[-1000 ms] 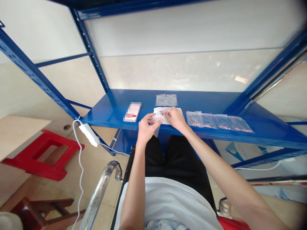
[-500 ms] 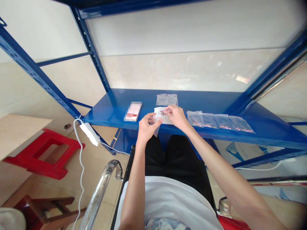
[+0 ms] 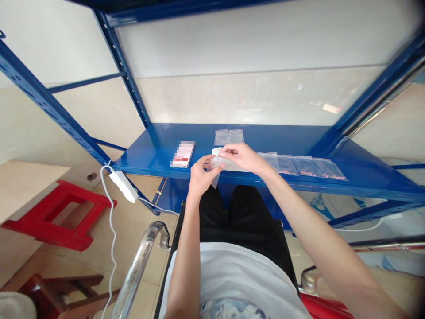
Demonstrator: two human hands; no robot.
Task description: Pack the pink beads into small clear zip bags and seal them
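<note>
My left hand [image 3: 201, 176] is shut on a small clear plastic bag [image 3: 215, 180], whose lower corner hangs past the shelf's front edge. My right hand [image 3: 239, 157] reaches across and pinches a white sheet [image 3: 230, 165] close to my left fingers. Any small pink beads on the sheet are hidden by my hands. Several clear zip bags of pink beads [image 3: 302, 166] lie flat to the right, and a pair of bags with no visible contents [image 3: 229, 137] lies behind my hands. A phone with a blurred pink screen [image 3: 183, 154] lies to the left.
All of this rests on a blue steel shelf [image 3: 285, 141] with perforated uprights [image 3: 122, 62]. A white power adapter and cable [image 3: 123, 186] hang at its left corner. Below are a red plastic stool [image 3: 56, 217] and a chrome chair arm [image 3: 137, 266].
My right hand has moved left and up toward my left hand, and its fingers now pinch the sheet. The sheet sits higher, and the pink beads on it no longer show.
</note>
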